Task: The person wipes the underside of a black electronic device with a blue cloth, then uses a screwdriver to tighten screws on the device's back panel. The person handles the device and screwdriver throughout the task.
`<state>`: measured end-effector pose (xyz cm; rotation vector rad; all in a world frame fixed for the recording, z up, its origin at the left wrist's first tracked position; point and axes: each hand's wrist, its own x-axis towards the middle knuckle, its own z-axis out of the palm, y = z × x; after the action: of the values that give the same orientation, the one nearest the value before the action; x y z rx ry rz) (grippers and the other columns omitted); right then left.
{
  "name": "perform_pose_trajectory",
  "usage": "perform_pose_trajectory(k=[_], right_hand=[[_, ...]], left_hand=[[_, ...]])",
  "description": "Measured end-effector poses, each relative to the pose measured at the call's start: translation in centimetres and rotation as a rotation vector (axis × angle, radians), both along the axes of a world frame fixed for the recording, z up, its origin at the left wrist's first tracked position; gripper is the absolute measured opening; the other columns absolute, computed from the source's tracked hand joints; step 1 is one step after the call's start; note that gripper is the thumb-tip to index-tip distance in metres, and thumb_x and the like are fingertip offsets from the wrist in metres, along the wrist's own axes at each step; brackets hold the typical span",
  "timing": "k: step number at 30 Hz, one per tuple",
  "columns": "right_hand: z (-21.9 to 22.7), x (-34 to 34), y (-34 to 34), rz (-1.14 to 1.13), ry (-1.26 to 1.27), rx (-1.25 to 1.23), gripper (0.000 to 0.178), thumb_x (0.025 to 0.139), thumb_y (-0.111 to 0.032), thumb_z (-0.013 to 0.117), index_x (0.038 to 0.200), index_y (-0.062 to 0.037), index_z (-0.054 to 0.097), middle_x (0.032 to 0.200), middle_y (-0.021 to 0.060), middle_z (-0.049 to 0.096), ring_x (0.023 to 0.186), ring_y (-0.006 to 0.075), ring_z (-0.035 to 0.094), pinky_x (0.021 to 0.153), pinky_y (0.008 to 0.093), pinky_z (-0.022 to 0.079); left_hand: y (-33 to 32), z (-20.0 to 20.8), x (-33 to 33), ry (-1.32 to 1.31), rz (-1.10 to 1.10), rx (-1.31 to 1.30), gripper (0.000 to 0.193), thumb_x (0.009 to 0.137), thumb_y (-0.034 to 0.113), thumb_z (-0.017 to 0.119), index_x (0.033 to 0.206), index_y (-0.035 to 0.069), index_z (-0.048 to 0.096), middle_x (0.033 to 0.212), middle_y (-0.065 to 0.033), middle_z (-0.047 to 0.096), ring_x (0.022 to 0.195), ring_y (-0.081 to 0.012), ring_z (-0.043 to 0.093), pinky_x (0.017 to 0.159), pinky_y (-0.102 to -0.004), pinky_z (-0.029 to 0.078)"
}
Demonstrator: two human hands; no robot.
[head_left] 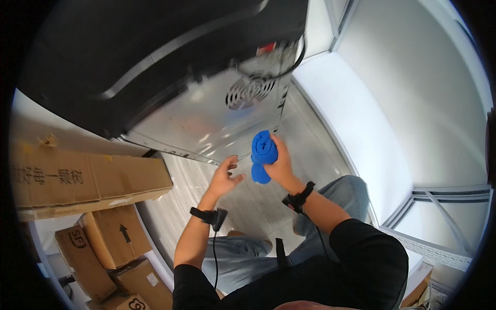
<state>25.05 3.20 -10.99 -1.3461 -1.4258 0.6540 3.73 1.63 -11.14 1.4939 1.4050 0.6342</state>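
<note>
Fingers of right hand (281,164) clenched round rolled blue cloth (263,155), left hand (225,178) released, apparently yet to touch silver metal appliance back (206,119).

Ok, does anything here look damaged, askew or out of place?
Mostly no. The long brown cardboard box has a torn, frayed top edge near its left end. The rolled blue cloth is gripped in the right hand; the left hand is open beside it. The metal back panel with a round vent looks intact.
</note>
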Motion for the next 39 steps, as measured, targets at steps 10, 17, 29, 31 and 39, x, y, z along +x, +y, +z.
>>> perform_pose_trajectory(k=[10, 17, 29, 31, 39], right_hand=[[28.1, 5.5, -7.9, 0.197, 0.102, -0.363, 0.089, 0.066, -0.011, 0.076, 0.141, -0.0087, 0.029, 0.130, 0.0214, 0.042, 0.120, 0.0382, 0.044, 0.100, 0.0429, 0.037], [42.0, 11.3, -11.3, 0.218, 0.089, -0.306, 0.090, 0.071, -0.013, 0.073, 0.144, -0.0075, 0.021, 0.126, 0.0232, 0.043, 0.114, 0.0382, 0.047, 0.099, 0.0424, 0.039], [57.5, 26.8, -24.0, -0.166, 0.383, -0.246, 0.098, 0.075, -0.012, 0.076, 0.148, -0.0109, 0.010, 0.137, 0.0188, 0.037, 0.122, 0.0269, 0.043, 0.098, 0.0400, 0.041], [58.0, 29.9, -26.3, -0.267, 0.338, -0.123, 0.095, 0.075, -0.008, 0.075, 0.147, -0.0087, 0.013, 0.135, 0.0183, 0.040, 0.122, 0.0255, 0.044, 0.099, 0.0381, 0.040], [59.3, 44.0, -32.4, -0.831, 0.604, -0.068, 0.063, 0.080, -0.014, 0.072, 0.128, 0.0012, 0.033, 0.109, 0.0179, 0.054, 0.099, 0.0222, 0.057, 0.083, 0.0328, 0.050]], left_hand=[[-5.1, 24.6, 12.0, -0.350, -0.116, 0.065, 0.085, 0.066, 0.006, 0.076, 0.137, 0.001, 0.031, 0.129, -0.0188, 0.046, 0.118, -0.0310, 0.049, 0.098, -0.0407, 0.042], [-6.7, 39.4, 16.5, -0.545, -0.182, -0.039, 0.074, 0.070, 0.001, 0.072, 0.133, 0.002, 0.035, 0.125, -0.0157, 0.051, 0.113, -0.0261, 0.054, 0.096, -0.0381, 0.045], [-8.8, 55.7, 33.9, -0.510, -0.903, -0.274, 0.070, 0.072, 0.015, 0.078, 0.130, 0.000, 0.040, 0.118, -0.0146, 0.056, 0.108, -0.0248, 0.056, 0.093, -0.0381, 0.046], [-10.2, 57.3, 38.0, -0.431, -0.945, -0.242, 0.072, 0.073, 0.015, 0.077, 0.131, -0.001, 0.038, 0.122, -0.0156, 0.053, 0.109, -0.0250, 0.055, 0.093, -0.0383, 0.046], [-15.7, 58.3, 55.5, -0.452, -1.003, -0.161, 0.065, 0.081, 0.024, 0.070, 0.132, 0.000, 0.038, 0.121, -0.0159, 0.048, 0.106, -0.0242, 0.055, 0.085, -0.0363, 0.049]])
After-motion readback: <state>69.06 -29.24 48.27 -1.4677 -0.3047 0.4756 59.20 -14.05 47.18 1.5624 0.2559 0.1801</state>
